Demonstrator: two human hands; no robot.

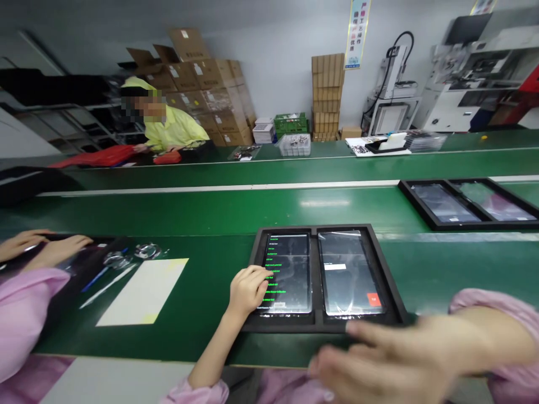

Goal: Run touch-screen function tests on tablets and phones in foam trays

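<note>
Left hand loosely curled, gripping nothing, fingertips over the left tablet in the black tray! Right tablet, long axis near-to-far, lies just beyond the nearer right hand; blurred, can't tell its grip.

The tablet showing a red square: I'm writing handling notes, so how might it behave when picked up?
The tablet will probably stay stiff, as it looks like a flat slab in the black tray. It may be slippery, since shiny, wrinkled clear film seems to cover it. Its broad, glossy front suggests it could be fragile if knocked.
</note>
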